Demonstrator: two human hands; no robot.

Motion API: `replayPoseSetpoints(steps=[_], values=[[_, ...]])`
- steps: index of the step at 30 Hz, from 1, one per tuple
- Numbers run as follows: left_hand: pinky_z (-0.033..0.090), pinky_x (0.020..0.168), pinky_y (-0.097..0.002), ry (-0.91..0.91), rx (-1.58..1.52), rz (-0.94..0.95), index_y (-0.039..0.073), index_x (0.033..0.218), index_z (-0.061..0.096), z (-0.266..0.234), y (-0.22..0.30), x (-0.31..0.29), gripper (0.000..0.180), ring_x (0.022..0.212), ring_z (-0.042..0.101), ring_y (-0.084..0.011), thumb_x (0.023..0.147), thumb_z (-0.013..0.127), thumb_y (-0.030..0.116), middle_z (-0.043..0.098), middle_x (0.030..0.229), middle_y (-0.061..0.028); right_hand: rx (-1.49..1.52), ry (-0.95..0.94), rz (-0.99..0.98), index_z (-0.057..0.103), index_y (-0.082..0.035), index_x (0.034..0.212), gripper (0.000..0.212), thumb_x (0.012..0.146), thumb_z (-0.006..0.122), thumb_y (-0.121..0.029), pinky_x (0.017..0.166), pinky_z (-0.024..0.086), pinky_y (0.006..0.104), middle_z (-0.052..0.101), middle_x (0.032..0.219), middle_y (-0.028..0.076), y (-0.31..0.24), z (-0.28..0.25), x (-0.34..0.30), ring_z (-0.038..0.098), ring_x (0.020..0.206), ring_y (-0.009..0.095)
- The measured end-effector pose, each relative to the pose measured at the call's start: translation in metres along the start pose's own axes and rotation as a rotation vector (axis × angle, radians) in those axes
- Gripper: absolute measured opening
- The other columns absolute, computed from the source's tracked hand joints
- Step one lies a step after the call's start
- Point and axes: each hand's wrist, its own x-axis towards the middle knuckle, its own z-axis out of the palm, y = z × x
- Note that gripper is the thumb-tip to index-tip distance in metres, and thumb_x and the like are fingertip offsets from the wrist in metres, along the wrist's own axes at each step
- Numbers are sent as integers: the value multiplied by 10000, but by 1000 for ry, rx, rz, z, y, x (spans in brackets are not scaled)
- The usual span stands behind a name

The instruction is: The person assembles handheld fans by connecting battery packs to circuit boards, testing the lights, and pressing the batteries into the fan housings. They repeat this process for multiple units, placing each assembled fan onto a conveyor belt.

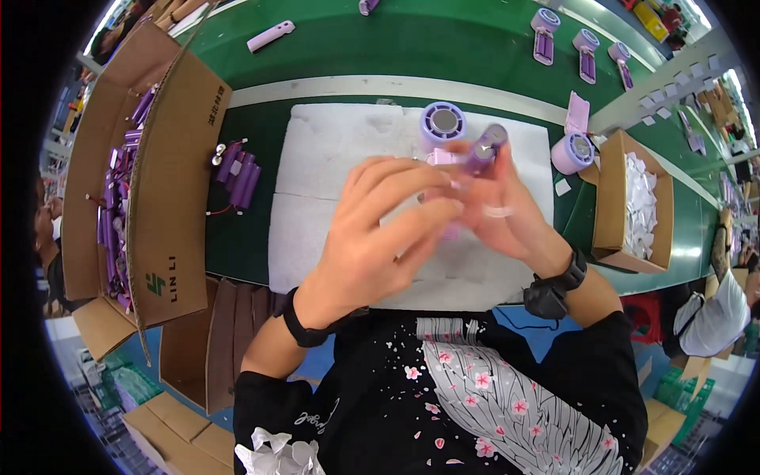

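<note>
My right hand [507,214] grips a purple battery pack [484,150], its silver end tilted up, above the white foam mat [309,229]. Close against it is my left hand [368,218], with thumb and fingertips drawn together; motion blur hides what they pinch, though a small pale piece shows at the tips. Just beyond the hands, a lavender handheld fan [442,123] rests on the mat, its round slotted head facing up. My hands cover most of its handle.
Several purple battery packs [240,178] with red wires lie left of the mat, beside a tall carton [178,190] of more packs. Right stand another lavender fan [572,153] and a carton [621,229] of white scraps. Fans [544,36] and a handle shell [271,36] lie on the far green surface.
</note>
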Motion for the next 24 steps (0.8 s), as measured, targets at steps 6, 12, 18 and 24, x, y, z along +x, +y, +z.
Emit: replayPoseSetpoints(steps=[6, 12, 18, 24], values=[[494, 795, -351, -162, -73, -480, 46, 1057, 613, 33, -42, -8, 408, 866, 617, -253, 682, 773, 39, 652, 994, -109, -183, -240, -115, 489, -35, 1216, 386, 995, 498, -351, 735, 484, 339, 632, 1083, 113, -36, -37, 3, 609, 892, 194], [479, 708, -321, -525, -347, -671, 41, 1019, 588, 44, -77, 23, 405, 774, 577, -200, 683, 806, 93, 633, 908, -73, -485, 263, -503, 524, -29, 1162, 298, 886, 633, -55, 728, 468, 270, 631, 1031, 113, -19, -16, 18, 601, 809, 170], [476, 686, -294, -546, -500, -623, 23, 899, 620, 41, -91, 16, 273, 761, 582, -177, 696, 797, 68, 631, 875, -56, -946, 399, -468, 527, -22, 1043, 252, 836, 653, 45, 724, 468, 264, 635, 1026, 116, -9, -18, 8, 594, 844, 171], [487, 777, -289, -522, -560, -504, 4, 855, 650, 32, -89, 16, 198, 829, 611, -195, 684, 733, -49, 637, 911, -65, -1267, 135, -774, 490, -47, 864, 240, 785, 691, 58, 716, 473, 283, 640, 980, 115, -6, -18, 12, 585, 844, 198]])
